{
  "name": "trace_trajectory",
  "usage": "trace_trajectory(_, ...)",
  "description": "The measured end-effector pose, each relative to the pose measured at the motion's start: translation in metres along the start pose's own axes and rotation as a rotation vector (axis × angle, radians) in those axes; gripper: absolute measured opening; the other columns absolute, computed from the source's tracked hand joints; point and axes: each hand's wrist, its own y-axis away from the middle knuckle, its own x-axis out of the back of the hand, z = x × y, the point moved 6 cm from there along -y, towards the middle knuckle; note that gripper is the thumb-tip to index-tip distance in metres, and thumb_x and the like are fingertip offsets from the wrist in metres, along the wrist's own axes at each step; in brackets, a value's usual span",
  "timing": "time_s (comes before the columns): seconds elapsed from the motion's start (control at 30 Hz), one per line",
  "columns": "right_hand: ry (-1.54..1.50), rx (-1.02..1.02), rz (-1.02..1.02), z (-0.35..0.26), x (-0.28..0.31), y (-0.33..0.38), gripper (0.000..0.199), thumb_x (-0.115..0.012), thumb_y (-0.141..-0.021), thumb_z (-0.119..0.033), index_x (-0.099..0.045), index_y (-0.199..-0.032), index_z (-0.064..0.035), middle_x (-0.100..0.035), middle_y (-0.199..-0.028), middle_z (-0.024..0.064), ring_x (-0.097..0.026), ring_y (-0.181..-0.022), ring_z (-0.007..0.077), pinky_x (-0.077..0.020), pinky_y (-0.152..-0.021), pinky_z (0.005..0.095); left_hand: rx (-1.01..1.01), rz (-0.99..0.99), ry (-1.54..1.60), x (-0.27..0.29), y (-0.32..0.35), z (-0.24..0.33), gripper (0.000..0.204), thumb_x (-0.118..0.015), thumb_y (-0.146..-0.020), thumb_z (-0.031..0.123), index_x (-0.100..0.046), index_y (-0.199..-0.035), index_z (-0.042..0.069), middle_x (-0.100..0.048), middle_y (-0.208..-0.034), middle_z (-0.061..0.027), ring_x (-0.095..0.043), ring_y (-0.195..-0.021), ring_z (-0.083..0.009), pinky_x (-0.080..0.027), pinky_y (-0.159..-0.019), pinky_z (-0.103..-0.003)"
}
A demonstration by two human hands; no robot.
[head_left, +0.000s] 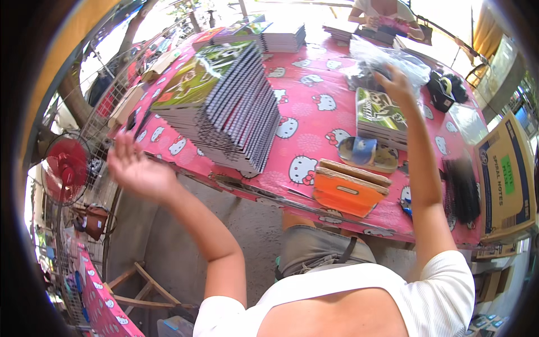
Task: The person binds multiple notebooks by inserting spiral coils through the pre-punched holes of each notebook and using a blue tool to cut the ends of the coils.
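Observation:
My left hand [140, 168] is held out past the table's left front edge, palm up and fingers spread, holding nothing. A tall stack of spiral notebooks [238, 112] with green picture covers stands to its right on the table. My right arm stretches over the right side of the table. There my right hand [397, 85] hovers at a clear plastic bag [365, 53] with dark contents, its fingers bent but apart; whether they touch it I cannot tell. Just below lies a shorter stack of green-covered books [379, 112].
The table has a pink cartoon cover [306, 132]. An oval tray [387, 160], an orange cardboard holder [348, 194], black binding coils [463, 188] and a carton [508, 180] line the right side. More notebooks [283, 36] and another person [387, 14] are at the far end. A red fan [66, 168] stands left.

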Motion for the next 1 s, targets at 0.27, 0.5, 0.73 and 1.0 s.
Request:
trace_trajectory(0.27,0.292,-0.412,0.015,0.173,0.045,0.092,0.052,-0.078,-0.072,-0.029,-0.056,-0.108,0.0014,-0.063,-0.100,0.0289,-0.061,-0.098,0.0413,-0.0480,-0.081,0.0436,0.206,-0.741,0.302,-0.115,0.183,0.046,0.028,-0.050,-0.093,0.013,-0.049,-0.119,0.000,-0.054,-0.119,-0.0187,-0.057,-0.107,-0.0313,-0.044,-0.096,-0.042)
trace_trajectory(0.5,-0.675,-0.176,0.119,0.019,0.065,0.204,0.042,-0.067,-0.083,-0.013,-0.045,-0.116,-0.0021,-0.061,-0.096,0.0190,-0.061,-0.091,0.0297,-0.0479,-0.073,0.0389,0.430,-0.800,-0.141,-0.151,0.258,0.008,0.041,-0.067,-0.083,0.007,-0.049,-0.118,-0.002,-0.061,-0.111,-0.0142,-0.060,-0.099,-0.0227,-0.045,-0.089,-0.032)
trace_trajectory(0.73,-0.476,0.147,-0.099,-0.021,0.030,0.275,0.043,-0.053,-0.082,0.008,-0.042,-0.123,-0.0015,-0.057,-0.102,0.0168,-0.058,-0.095,0.0299,-0.0460,-0.081,0.0379,0.412,-1.197,-0.168,-0.135,0.252,0.003,0.043,-0.072,-0.078,0.009,-0.056,-0.117,0.001,-0.060,-0.115,-0.0104,-0.056,-0.106,-0.0173,-0.040,-0.094,-0.036)
trace_trajectory(1.0,-0.076,0.212,-0.099,0.047,0.047,0.255,0.020,-0.066,-0.072,-0.003,-0.062,-0.092,-0.0016,-0.061,-0.103,0.0159,-0.054,-0.103,0.0359,-0.0444,-0.089,0.0402,-0.533,-1.542,-0.502,-0.152,0.354,0.055,0.056,-0.064,-0.085,0.033,-0.047,-0.131,0.006,-0.054,-0.125,-0.0106,-0.050,-0.117,-0.0228,-0.018,-0.107,-0.051)
